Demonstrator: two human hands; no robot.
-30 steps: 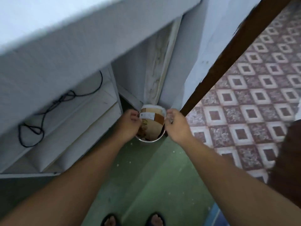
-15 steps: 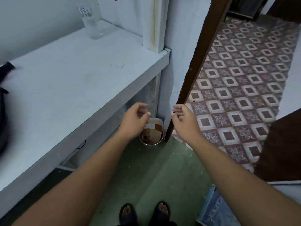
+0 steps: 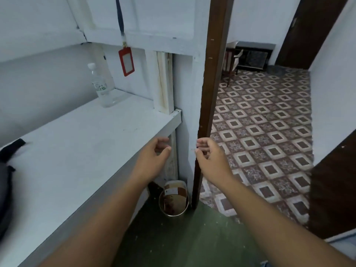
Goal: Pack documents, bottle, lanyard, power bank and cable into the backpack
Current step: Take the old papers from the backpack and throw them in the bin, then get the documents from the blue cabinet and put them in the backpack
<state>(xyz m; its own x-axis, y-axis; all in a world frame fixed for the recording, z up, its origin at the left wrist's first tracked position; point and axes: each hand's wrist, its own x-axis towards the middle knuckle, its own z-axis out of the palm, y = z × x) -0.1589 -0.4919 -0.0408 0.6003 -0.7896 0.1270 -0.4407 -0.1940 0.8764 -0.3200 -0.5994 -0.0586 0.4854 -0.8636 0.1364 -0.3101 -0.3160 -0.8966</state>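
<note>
A clear plastic bottle [image 3: 102, 87] with a white cap stands upright at the back of the white shelf [image 3: 77, 135]. A blue lanyard with a red card holder [image 3: 126, 61] hangs on the wall just right of the bottle. The dark backpack [image 3: 5, 182] lies at the shelf's left end, mostly cut off by the frame. My left hand [image 3: 154, 158] hovers past the shelf's right corner, fingers loosely curled, holding nothing. My right hand [image 3: 210, 160] hangs level with it, in front of the door edge, also holding nothing.
A small metal bin [image 3: 173, 201] with brown and white packaging inside stands on the green floor below my hands. A dark wooden door edge [image 3: 210, 93] rises between the wall and a patterned tiled floor [image 3: 260, 132]. Dark furniture [image 3: 250, 56] sits in the far room.
Both hands have let go of the packaging in the bin and risen to shelf height. My view has lifted, bringing the bottle, lanyard and backpack into sight.
</note>
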